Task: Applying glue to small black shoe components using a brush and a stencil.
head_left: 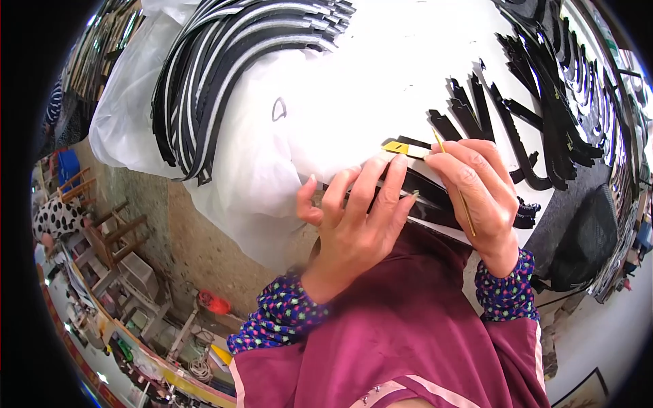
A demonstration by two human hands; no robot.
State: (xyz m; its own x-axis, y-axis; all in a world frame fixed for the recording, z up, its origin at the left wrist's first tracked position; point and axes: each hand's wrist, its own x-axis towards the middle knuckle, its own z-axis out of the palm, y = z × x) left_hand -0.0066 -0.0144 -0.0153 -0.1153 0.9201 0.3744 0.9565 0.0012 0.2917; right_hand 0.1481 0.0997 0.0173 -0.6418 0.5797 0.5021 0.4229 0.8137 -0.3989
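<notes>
My right hand (476,190) is closed around a thin yellow stick (466,216), held like a pen, its upper end pointing away from me. My left hand (360,217) lies palm down with fingers spread over several black strips (430,192) at the near edge of the white table. Just beyond the left fingertips sits a small yellow piece (395,147) with a dark mark, beside the end of a black strip (415,142). The tip of the stick is close to that strip. What lies beneath my left palm is hidden.
Curved black-and-white strips (231,61) are heaped at the far left on translucent plastic sheeting (129,122). More black strips (476,109) lie spread at the right of the white table (381,75). A dark mesh bag (586,238) is right of me; wooden stools (122,238) stand left.
</notes>
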